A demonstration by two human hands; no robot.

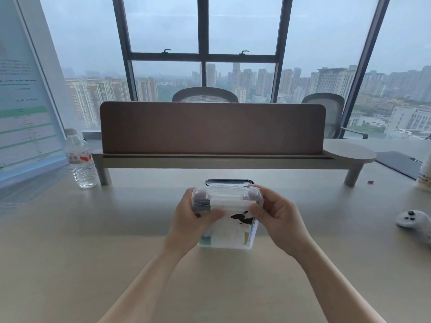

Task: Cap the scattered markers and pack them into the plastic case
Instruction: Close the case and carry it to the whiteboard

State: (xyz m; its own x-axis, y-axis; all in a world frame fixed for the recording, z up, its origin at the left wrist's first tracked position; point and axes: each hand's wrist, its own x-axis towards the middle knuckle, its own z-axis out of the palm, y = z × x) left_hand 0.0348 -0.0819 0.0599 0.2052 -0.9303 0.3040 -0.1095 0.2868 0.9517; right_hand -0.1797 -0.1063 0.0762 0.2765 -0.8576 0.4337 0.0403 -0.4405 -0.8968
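Here the left hand (191, 220) and right hand (277, 215) grip the plastic case (227, 229), label unreadable.

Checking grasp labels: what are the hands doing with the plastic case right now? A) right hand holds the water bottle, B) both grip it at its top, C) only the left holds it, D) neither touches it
B: the left hand and right hand both curl their fingers round the top of the plastic case, which sits on the table.

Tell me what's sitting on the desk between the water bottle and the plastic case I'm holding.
Nothing: in the head view, the desk is bare between the water bottle and the plastic case.
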